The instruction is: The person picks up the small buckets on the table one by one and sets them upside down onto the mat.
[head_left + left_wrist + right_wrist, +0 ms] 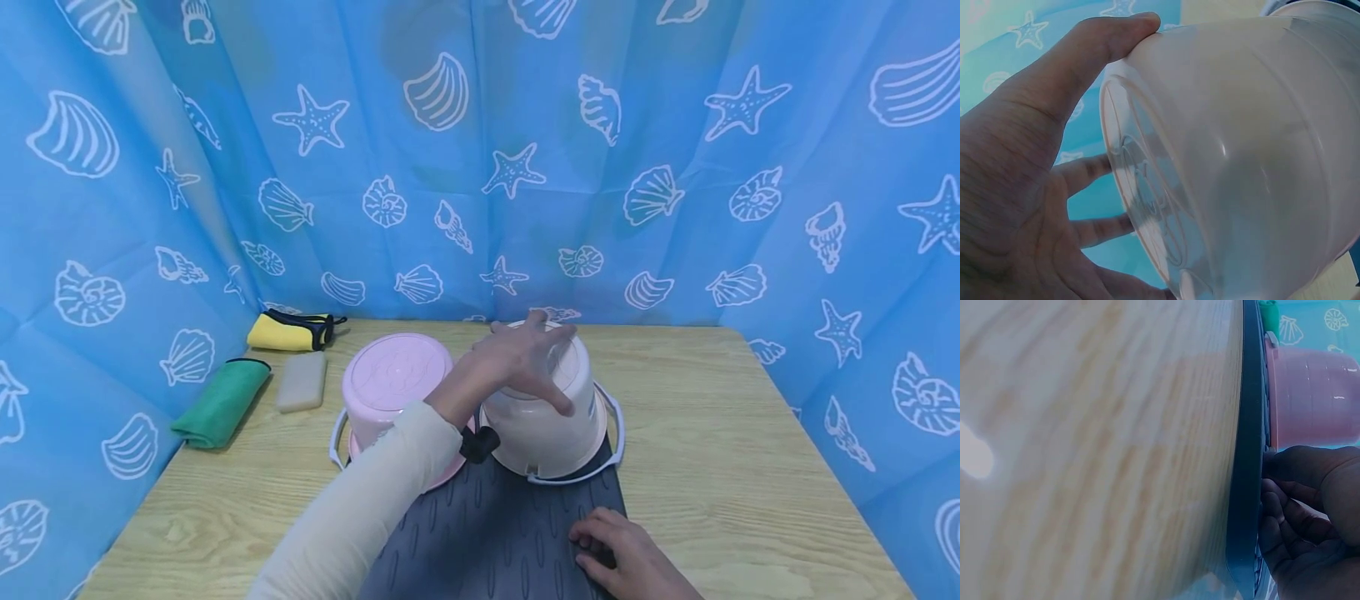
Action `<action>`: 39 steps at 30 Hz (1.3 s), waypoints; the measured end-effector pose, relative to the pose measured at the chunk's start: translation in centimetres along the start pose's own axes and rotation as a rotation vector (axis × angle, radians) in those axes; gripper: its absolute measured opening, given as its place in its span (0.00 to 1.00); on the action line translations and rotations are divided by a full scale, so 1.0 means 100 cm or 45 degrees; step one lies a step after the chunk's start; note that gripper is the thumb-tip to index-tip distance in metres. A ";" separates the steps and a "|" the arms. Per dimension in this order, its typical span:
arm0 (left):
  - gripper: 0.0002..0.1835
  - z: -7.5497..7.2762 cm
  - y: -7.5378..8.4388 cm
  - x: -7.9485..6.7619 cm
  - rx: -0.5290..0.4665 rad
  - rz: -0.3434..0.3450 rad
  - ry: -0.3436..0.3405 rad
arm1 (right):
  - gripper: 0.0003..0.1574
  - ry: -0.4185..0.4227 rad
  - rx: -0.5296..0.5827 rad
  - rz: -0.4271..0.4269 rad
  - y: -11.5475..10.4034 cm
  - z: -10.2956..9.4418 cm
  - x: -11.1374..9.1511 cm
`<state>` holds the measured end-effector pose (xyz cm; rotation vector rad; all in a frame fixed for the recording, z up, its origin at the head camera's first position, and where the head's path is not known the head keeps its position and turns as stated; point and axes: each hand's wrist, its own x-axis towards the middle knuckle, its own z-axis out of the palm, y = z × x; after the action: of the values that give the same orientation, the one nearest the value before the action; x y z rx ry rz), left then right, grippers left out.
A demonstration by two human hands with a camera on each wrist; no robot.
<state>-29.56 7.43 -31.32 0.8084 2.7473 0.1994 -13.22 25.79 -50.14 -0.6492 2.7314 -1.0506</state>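
A translucent whitish bucket (543, 433) stands upside down on a dark textured mat (480, 542), its pale handle low around the rim. Over its upturned base reaches my left hand (528, 358), fingers spread wide. In the left wrist view the left thumb (1129, 31) lies at the bucket's side edge, and the fingers extend across the base. To its left sits a pink bucket (397, 375), also upside down and partly hidden by my left forearm. My right hand (626, 550) rests at the mat's right edge, fingers loosely curled with nothing seen in them.
Left of the pink bucket lie a rolled green cloth (225, 404), a pale flat block (302, 382) and a yellow roll with black trim (292, 331). All are on a wooden table (735, 467). A blue shell-print curtain (480, 167) surrounds the back and sides.
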 end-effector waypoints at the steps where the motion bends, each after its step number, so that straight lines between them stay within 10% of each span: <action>1: 0.60 0.000 0.001 0.001 0.003 0.000 -0.001 | 0.09 0.000 -0.002 0.000 0.000 0.000 0.000; 39: 0.58 0.008 0.015 0.018 0.056 -0.003 -0.035 | 0.09 0.006 0.007 0.012 -0.002 -0.002 -0.001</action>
<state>-29.98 9.69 -32.13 0.8126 2.7358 0.1274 -13.11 25.85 -49.91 -0.6336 2.7321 -1.0585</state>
